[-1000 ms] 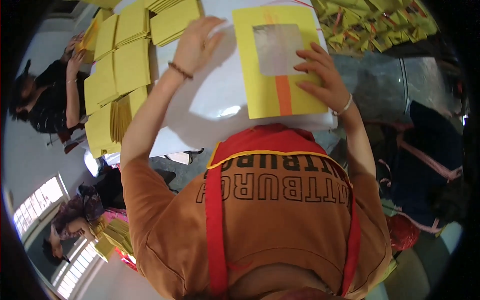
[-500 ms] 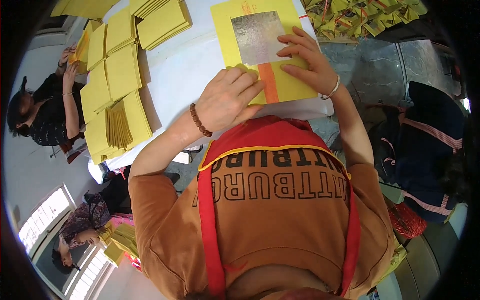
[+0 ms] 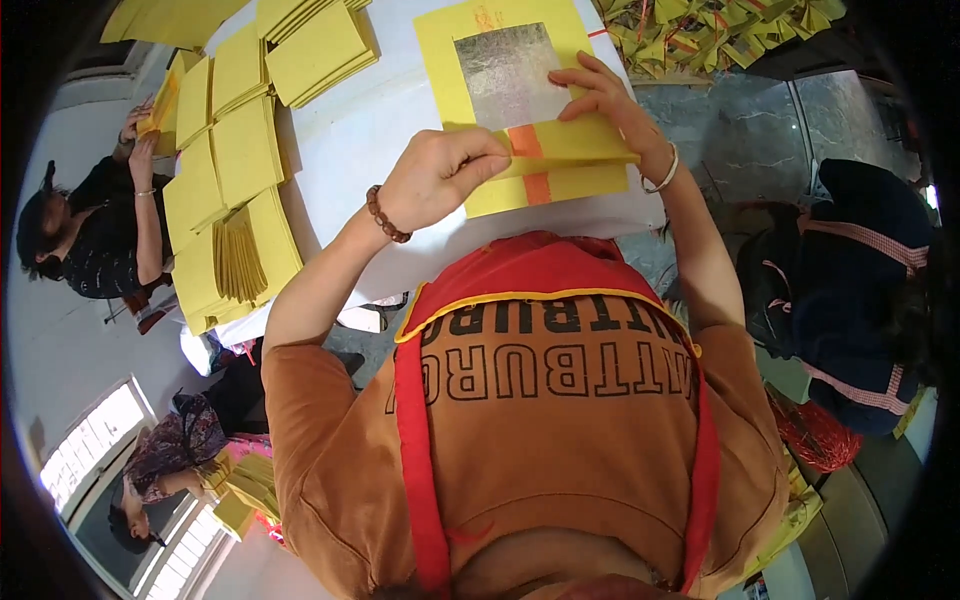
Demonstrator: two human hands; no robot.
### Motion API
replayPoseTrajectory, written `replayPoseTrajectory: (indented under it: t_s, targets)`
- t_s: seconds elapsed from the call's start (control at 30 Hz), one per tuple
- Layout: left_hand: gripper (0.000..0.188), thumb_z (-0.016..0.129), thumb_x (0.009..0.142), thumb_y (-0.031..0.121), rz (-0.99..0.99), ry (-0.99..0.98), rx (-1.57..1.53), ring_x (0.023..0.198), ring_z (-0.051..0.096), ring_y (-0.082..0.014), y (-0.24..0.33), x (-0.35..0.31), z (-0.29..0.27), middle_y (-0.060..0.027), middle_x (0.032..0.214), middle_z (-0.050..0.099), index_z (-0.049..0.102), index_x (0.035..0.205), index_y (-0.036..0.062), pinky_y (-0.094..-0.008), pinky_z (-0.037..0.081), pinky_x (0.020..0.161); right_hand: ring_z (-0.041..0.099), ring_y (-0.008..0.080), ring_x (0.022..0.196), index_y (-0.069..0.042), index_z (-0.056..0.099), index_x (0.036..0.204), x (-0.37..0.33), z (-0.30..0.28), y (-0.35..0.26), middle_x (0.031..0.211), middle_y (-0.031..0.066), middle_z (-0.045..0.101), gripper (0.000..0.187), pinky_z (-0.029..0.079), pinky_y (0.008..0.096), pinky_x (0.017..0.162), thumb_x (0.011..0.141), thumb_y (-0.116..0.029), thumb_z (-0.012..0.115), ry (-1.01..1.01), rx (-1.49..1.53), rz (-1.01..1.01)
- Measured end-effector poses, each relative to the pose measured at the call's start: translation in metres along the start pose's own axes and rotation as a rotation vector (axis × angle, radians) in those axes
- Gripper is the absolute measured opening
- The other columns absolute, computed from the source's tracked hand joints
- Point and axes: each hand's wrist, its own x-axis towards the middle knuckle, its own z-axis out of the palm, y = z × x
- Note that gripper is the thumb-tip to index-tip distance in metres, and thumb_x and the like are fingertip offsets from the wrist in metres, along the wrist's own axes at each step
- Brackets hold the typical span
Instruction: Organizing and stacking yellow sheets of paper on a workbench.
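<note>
A yellow paper sheet (image 3: 437, 70) with a silver foil rectangle (image 3: 510, 75) and an orange stripe lies on the white-covered table before me. My left hand (image 3: 436, 175) pinches the top sheet's near part between thumb and fingers, and it stands up in a fold. Below that fold more yellow paper (image 3: 580, 184) shows, with an orange stripe of its own. At the right edge, my right hand (image 3: 625, 115) has its fingers stretched out over the paper, fingertips beside the foil. Its thumb is hidden behind the raised paper.
Stacks of yellow paper (image 3: 245, 150) line the table's left side; one bundle (image 3: 238, 262) is fanned. Folded yellow pieces (image 3: 720, 30) with red ties lie in a heap at far right. Two people work at left; someone in dark blue (image 3: 860, 290) is at right.
My left hand has gone from lying on the paper to pinching it, raising its near part into a fold. My right hand has slid slightly nearer the foil.
</note>
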Motion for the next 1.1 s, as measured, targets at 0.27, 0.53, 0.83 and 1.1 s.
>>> replayPoseTrajectory:
  t_s: [0.27, 0.53, 0.83, 1.1]
  targets:
    - [0.020, 0.056, 0.090, 0.022, -0.214, 0.095, -0.564, 0.063, 0.050, -0.0051, -0.021, 0.004, -0.012, 0.0029, 0.072, 0.058, 0.062, 0.091, 0.0029, -0.0221, 0.039, 0.055, 0.020, 0.0256, 0.135, -0.008, 0.063, 0.104, -0.002, 0.002, -0.007, 0.131, 0.0046, 0.048, 0.027, 0.018, 0.0394, 0.109, 0.088, -0.028, 0.054, 0.018, 0.300, 0.082]
    - [0.059, 0.069, 0.075, 0.031, 0.375, 0.125, 0.396, 0.112, 0.045, -0.0226, -0.027, -0.002, -0.031, -0.0062, 0.119, 0.053, 0.049, 0.126, 0.0087, -0.0331, 0.033, 0.094, 0.032, 0.0253, 0.128, -0.008, 0.064, 0.098, 0.000, 0.001, -0.001, 0.117, 0.0030, 0.060, 0.020, 0.030, 0.0369, 0.103, 0.078, -0.005, 0.064, 0.086, 0.025, 0.065]
    - [0.040, 0.059, 0.072, 0.010, 0.528, 0.380, 0.758, 0.102, 0.053, -0.0270, -0.038, -0.004, -0.009, -0.0088, 0.114, 0.056, 0.061, 0.112, 0.0131, -0.0356, 0.042, 0.082, 0.044, 0.0312, 0.119, -0.013, 0.065, 0.089, 0.004, -0.010, -0.030, 0.112, 0.0026, 0.060, 0.019, 0.033, 0.0407, 0.100, 0.071, -0.006, 0.065, 0.050, -0.435, -0.121]
    - [0.033, 0.059, 0.074, 0.014, 0.438, 0.271, 0.501, 0.089, 0.055, -0.0262, -0.025, -0.035, 0.006, -0.0102, 0.104, 0.059, 0.062, 0.107, 0.0092, -0.0355, 0.042, 0.078, 0.055, 0.0301, 0.104, -0.009, 0.064, 0.089, -0.018, -0.009, -0.069, 0.105, 0.0063, 0.061, 0.017, 0.044, 0.0380, 0.084, 0.073, -0.007, 0.065, -0.079, -0.324, -0.118]
